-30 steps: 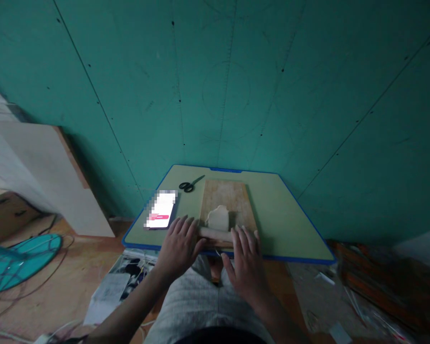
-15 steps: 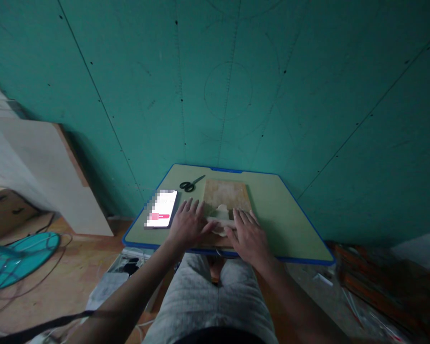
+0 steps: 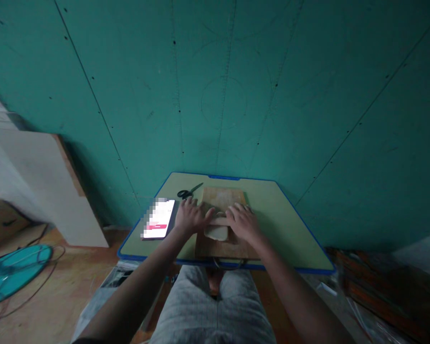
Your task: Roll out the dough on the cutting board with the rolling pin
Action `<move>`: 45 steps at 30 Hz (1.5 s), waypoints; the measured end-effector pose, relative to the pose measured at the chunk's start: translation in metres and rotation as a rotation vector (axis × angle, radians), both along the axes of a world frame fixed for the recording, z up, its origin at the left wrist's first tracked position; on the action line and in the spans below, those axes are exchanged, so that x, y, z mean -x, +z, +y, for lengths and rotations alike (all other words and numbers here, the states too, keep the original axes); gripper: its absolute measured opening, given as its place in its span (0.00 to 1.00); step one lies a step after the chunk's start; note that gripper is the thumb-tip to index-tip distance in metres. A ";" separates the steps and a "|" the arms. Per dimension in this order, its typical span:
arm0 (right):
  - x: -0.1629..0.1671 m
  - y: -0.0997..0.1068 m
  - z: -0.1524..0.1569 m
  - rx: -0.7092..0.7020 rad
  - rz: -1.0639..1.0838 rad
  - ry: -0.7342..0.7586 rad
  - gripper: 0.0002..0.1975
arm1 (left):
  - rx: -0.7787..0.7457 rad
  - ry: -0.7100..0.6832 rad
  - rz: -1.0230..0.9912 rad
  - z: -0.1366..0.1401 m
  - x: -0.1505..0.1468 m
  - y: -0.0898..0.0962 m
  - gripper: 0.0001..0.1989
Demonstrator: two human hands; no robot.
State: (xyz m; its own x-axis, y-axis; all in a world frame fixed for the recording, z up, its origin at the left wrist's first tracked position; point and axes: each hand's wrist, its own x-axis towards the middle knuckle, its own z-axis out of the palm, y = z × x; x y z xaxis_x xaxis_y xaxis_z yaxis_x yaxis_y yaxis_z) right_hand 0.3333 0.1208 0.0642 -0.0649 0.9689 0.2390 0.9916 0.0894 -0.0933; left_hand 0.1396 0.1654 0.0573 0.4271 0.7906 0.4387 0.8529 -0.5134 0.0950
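A pale rolling pin [image 3: 219,221] lies crosswise over a flattened piece of white dough [image 3: 217,233] on a wooden board [image 3: 222,195]. On the pin's left end is my left hand [image 3: 190,217], its fingers over the wood and its thumb pointing inward. My right hand [image 3: 242,221] covers the other end, fingers bent over it. Only the pin's middle shows between the hands. Most of the dough shows on the near side of the pin, with a small part beyond it.
Black-handled scissors [image 3: 189,192] and a lit phone [image 3: 160,219] lie left of the board on a blue-edged table [image 3: 286,229]. A green wall [image 3: 215,95] rises behind it. A white panel [image 3: 50,186] leans at the left; cables cross a turquoise base [image 3: 17,272].
Both hands have pushed the rolling pin away from me along the board. More dough now shows on the near side. The view has tilted up slightly.
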 end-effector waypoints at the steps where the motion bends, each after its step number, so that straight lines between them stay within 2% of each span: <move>1: -0.001 0.000 0.004 0.016 0.008 0.000 0.17 | -0.004 0.035 0.037 0.002 -0.002 0.002 0.25; 3: -0.002 0.001 0.010 0.021 0.015 0.009 0.15 | 0.007 0.093 0.101 0.003 -0.005 0.005 0.25; 6: -0.005 0.000 0.011 -0.047 0.015 0.084 0.15 | 0.048 0.078 0.131 -0.002 -0.006 0.009 0.21; 9: -0.007 0.000 0.000 -0.110 0.030 0.196 0.17 | 0.091 0.023 0.133 -0.014 -0.004 0.009 0.19; 13: -0.009 0.004 -0.020 -0.055 0.017 0.279 0.19 | 0.144 0.015 0.139 -0.031 0.001 0.010 0.22; 17: -0.005 0.010 -0.024 0.044 -0.023 0.249 0.22 | 0.160 0.013 0.154 -0.040 0.004 0.011 0.26; 26: 0.001 0.025 0.001 0.247 -0.011 0.211 0.25 | 0.250 -0.135 0.106 -0.036 0.013 0.004 0.38; 33: -0.002 0.019 0.000 0.195 0.005 0.235 0.27 | 0.232 -0.158 0.109 -0.038 0.014 0.006 0.39; 37: -0.008 0.013 -0.012 0.139 0.054 0.290 0.33 | 0.221 -0.160 0.133 -0.038 0.013 0.008 0.39; 41: -0.012 0.014 -0.026 0.150 0.069 0.320 0.42 | 0.231 -0.166 0.185 -0.037 0.013 0.011 0.38; 45: -0.012 0.018 -0.034 0.190 0.089 0.322 0.43 | 0.229 -0.168 0.248 -0.037 0.012 0.016 0.36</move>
